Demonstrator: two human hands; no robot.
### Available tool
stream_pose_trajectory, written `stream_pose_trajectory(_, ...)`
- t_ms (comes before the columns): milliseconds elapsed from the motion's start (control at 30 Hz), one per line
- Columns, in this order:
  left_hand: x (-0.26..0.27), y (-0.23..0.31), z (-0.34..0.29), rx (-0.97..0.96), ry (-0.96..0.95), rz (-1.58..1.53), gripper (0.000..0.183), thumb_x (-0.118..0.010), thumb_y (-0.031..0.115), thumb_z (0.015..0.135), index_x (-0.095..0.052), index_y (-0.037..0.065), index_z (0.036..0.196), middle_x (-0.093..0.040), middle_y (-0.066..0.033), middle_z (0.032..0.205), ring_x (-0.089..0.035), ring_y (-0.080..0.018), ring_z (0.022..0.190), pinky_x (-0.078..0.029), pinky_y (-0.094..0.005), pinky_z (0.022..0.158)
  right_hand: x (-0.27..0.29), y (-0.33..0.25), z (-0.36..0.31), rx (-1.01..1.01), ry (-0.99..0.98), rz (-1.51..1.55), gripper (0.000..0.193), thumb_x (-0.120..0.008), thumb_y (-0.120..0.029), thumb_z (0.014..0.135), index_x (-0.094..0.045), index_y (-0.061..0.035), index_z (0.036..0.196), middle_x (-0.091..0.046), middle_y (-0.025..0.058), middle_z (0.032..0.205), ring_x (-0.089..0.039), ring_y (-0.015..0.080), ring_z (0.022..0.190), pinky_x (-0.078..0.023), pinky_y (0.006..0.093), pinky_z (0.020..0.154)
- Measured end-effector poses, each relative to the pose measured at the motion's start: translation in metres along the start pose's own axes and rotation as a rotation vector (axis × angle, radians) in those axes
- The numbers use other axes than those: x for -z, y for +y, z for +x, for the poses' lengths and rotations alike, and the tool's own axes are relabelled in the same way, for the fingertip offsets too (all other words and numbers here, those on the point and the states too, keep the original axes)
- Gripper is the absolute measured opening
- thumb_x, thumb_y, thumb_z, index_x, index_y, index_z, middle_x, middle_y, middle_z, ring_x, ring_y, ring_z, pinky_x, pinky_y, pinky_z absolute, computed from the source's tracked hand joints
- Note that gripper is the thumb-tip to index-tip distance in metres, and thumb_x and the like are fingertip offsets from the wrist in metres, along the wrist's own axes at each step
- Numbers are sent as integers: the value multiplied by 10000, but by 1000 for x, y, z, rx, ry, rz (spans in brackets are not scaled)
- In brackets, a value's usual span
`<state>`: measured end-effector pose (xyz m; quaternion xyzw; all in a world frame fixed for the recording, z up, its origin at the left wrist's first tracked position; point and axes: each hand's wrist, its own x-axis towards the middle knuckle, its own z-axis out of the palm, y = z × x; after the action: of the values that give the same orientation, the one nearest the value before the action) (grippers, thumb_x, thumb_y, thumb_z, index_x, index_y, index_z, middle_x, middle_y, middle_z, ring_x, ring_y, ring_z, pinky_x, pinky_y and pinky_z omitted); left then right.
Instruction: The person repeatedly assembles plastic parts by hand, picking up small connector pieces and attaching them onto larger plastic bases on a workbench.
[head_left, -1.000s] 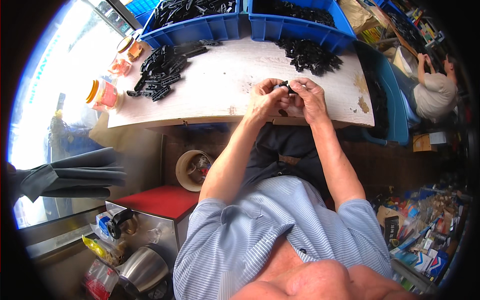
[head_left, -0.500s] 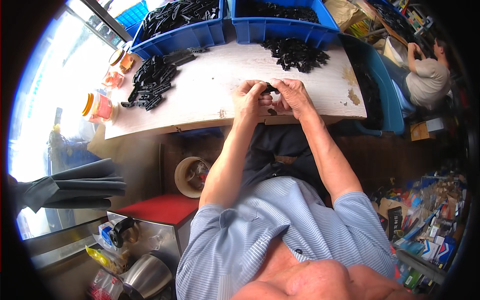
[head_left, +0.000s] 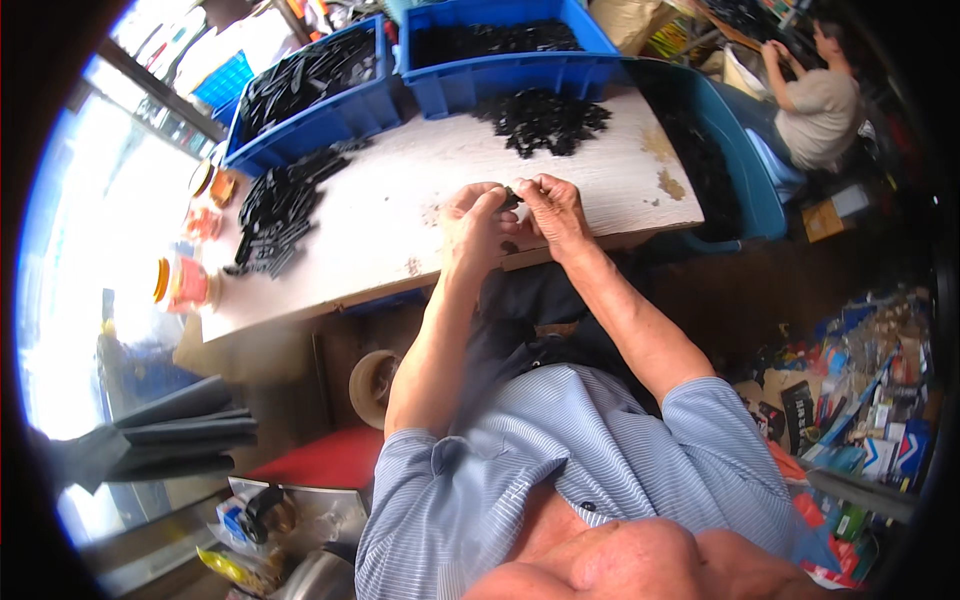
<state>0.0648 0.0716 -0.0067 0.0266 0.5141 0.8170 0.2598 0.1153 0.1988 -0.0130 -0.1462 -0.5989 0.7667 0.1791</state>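
Observation:
Over the table's near edge, my left hand is closed, pinching a small black plastic part between thumb and fingers. My right hand meets it there, its fingertips pinched on the part's other end. The fingers hide most of the part, so its full shape does not show. Beyond my hands lies a heap of small black pieces on the pale table. To the left spreads a pile of long, narrow black plastic parts.
Two blue bins of black parts line the table's back. Jars stand at the left edge. A teal tub sits right of the table; another person works beyond. A round bin stands below.
The whole view has turned and shifted, so the table appears tilted and further left. My hands remain together around the black part, with the right hand's fingers slightly more raised.

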Motion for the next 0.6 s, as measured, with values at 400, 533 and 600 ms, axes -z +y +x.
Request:
stream_pose_trajectory(400, -19, -6, 104, -855, 244, 1371, 270, -706, 300, 805, -713, 117, 1003, -680, -116, 916, -594, -324, 901, -489, -424, 800, 113, -96, 77, -14, 550, 121, 354, -673, -344, 856, -565, -11, 910, -406, 43, 441, -523, 192, 420, -589, 472, 502)
stream_pose_trajectory(533, -26, -9, 109, -864, 199, 1533, 150, -675, 233, 794, -714, 135, 903, -663, -118, 894, -579, -334, 893, -488, -433, 769, 152, -127, 89, 91, 850, 55, 429, -655, -430, 848, -560, -22, 939, -464, 87, 535, -573, 226, 507, -591, 427, 497)
stream_pose_trajectory(600, -23, -13, 114, -947, 205, 1557, 137, -655, 220, 810, -690, 111, 885, -662, -117, 879, -587, -339, 882, -488, -442, 758, 156, -109, 88, -10, 823, 34, 399, -680, -411, 834, -567, -39, 921, -453, 76, 523, -561, 229, 492, -599, 428, 513)
